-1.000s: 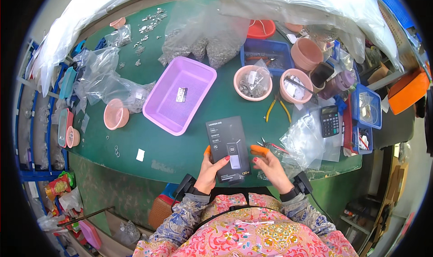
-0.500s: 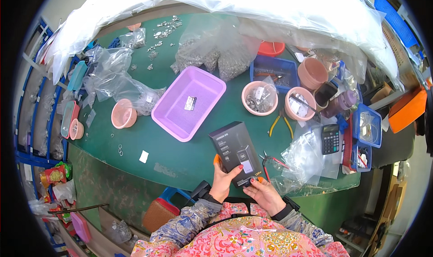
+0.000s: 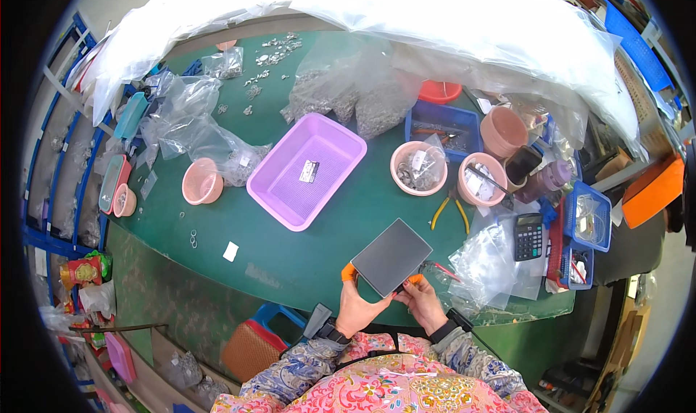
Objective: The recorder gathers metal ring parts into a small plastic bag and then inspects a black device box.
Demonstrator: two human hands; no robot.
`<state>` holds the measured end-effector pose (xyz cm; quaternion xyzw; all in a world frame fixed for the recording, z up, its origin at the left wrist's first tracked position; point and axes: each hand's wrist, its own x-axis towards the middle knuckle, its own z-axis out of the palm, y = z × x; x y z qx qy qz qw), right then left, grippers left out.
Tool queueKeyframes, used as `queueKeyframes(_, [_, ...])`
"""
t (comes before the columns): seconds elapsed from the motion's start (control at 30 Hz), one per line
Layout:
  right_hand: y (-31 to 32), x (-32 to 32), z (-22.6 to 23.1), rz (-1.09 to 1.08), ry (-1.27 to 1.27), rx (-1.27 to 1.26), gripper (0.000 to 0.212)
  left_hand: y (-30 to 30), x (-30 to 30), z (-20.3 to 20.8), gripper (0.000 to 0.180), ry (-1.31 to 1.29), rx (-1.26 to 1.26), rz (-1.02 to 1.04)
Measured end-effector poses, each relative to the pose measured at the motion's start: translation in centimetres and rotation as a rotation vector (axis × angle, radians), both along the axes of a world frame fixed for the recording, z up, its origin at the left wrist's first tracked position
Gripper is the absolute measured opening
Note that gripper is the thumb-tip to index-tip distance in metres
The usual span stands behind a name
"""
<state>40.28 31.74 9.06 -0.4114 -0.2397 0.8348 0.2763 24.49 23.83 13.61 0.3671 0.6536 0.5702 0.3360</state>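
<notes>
The left hand (image 3: 359, 310) is holding the dark box (image 3: 392, 257) above the near side of the desk (image 3: 312, 268), its grip firmly spanning the left corner and near edge. The right hand (image 3: 423, 301) is touching the near right edge — its grip's closure cannot be told. For steady handling, the left grip should be bearing the weight — both wrists aligned.

Dark grey box (image 3: 391, 255), plain-faced, tilted, in hands (image 3: 360, 308).

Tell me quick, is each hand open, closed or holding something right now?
Left hand: closed on the dark box.
Right hand: at the box's lower right edge; grip cannot be told.
</notes>
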Motion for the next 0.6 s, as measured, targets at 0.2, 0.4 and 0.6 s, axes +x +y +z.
queueKeyframes(0.2, [1.3, 1.1, 0.4, 0.131, 0.010, 0.047, 0.012, 0.3, -2.9, 4.1, 0.102, 0.046, 0.150, -0.152])
queueKeyframes(0.4, [3.8, 2.5, -2.3, 0.495, -0.053, -0.041, 0.027, 1.5, -7.7, 6.5, 0.113, -0.064, 0.087, -0.538])
queueKeyframes(0.6, [3.4, -0.9, -1.1, 0.571, -0.264, -0.040, 0.025, 1.2, -7.1, 5.7, 0.116, 0.180, -0.047, -0.758])
